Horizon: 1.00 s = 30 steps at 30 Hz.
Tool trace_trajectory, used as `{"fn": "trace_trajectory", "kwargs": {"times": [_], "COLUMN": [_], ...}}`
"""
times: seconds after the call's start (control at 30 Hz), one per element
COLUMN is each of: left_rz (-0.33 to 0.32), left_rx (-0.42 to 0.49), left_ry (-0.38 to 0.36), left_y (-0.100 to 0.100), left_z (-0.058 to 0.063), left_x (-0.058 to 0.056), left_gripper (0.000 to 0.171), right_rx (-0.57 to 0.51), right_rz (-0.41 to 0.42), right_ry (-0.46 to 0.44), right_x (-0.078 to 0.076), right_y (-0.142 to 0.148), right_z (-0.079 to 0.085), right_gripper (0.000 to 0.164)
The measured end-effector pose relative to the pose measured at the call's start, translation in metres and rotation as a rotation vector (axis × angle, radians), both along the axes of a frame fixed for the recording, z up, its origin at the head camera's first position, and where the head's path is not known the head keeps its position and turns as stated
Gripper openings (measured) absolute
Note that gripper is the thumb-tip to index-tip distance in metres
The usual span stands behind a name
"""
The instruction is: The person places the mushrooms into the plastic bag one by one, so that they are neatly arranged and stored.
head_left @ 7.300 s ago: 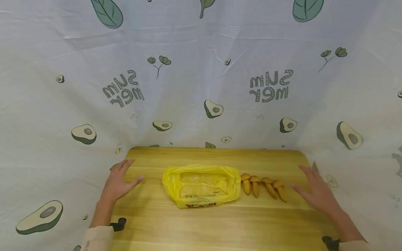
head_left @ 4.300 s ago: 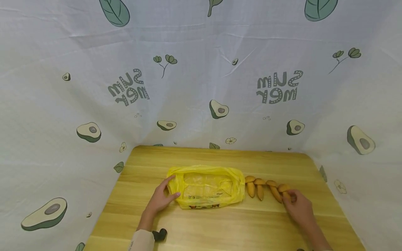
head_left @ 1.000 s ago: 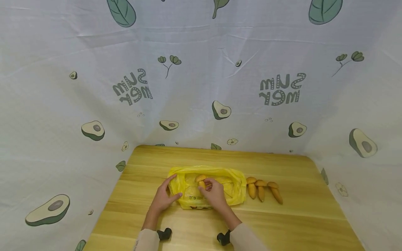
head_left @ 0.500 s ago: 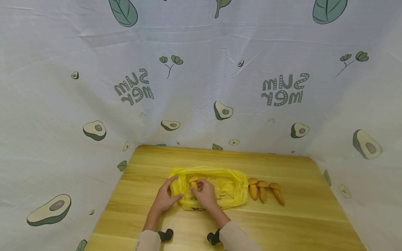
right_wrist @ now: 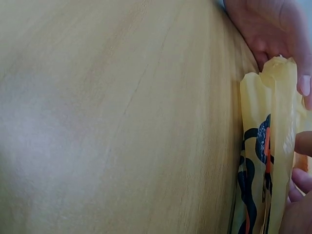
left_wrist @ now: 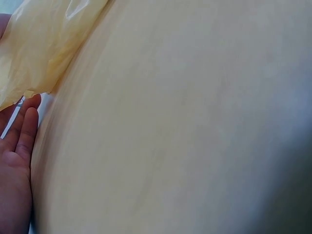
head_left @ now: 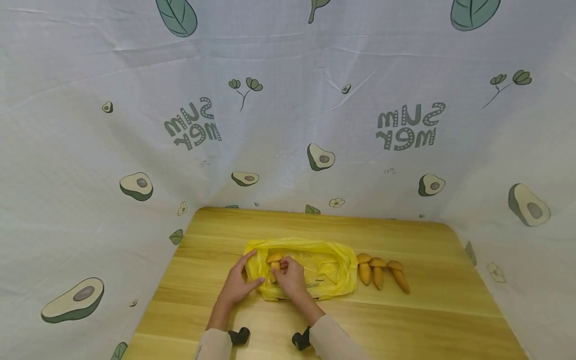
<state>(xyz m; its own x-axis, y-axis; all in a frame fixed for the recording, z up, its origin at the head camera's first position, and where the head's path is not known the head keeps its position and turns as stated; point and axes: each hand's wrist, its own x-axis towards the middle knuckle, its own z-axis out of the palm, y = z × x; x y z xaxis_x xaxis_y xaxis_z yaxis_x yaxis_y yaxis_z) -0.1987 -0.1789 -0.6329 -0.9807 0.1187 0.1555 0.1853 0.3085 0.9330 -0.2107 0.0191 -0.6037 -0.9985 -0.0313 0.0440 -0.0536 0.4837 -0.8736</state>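
Note:
A yellow plastic bag [head_left: 344, 272] lies with its mouth spread wide in the middle of the table. My left hand [head_left: 236, 285] grips its left end, thumb at the near rim and fingers toward the far one. In the right wrist view the left thumb overlaps the bag's edge. My right hand [head_left: 292, 277] reaches into the mouth and pinches a brown mushroom [head_left: 274, 258] by the stem, cap pointing away, at the bag's left side. Three more mushrooms lie in a row right of the bag: one close by it [head_left: 365, 272], a middle mushroom [head_left: 378, 275] and a far-right mushroom [head_left: 399, 278].
The wooden table [head_left: 427, 325] has rounded far corners. White cloth [head_left: 288, 115] printed with avocados and leaves hangs behind it and on both sides. Dark printing [right_wrist: 251, 180] shows on the bag's near side in the right wrist view.
My right hand took the rightmost of the mushrooms from the row and carried it left into the bag's mouth, lately shifting farther left. My left hand came to the bag's left end and stays there.

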Motion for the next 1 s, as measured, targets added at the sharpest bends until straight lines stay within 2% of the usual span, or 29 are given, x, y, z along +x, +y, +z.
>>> {"fn": "trace_trajectory", "kwargs": {"times": [0.1,0.27,0.47,0.57,0.83,1.0], "left_rz": [0.005,0.004,-0.015,-0.019,-0.016,-0.019], "left_rx": [0.024,-0.032,-0.059,-0.058,-0.087,-0.086], "left_ry": [0.009,-0.006,-0.054,-0.044,-0.047,-0.032], "left_y": [0.000,-0.002,-0.004,-0.002,-0.001,-0.002], "left_z": [0.000,0.001,0.001,0.001,0.000,0.001], "left_x": [-0.002,-0.004,0.001,0.002,0.004,0.004], "left_gripper": [0.081,0.081,0.084,0.084,0.084,0.084], "right_rx": [-0.008,-0.021,-0.061,-0.071,-0.101,-0.073], "right_rz": [0.004,0.011,0.049,0.067,0.089,0.090], "right_ry": [-0.021,-0.050,-0.057,-0.050,-0.031,0.003], "right_x": [-0.001,-0.004,-0.001,0.000,0.009,0.014], "right_y": [0.001,0.005,0.017,0.025,0.050,0.067], "right_z": [0.001,0.001,-0.002,-0.002,0.012,0.019], "right_gripper": [0.027,0.030,0.025,0.024,0.028,0.031]}}
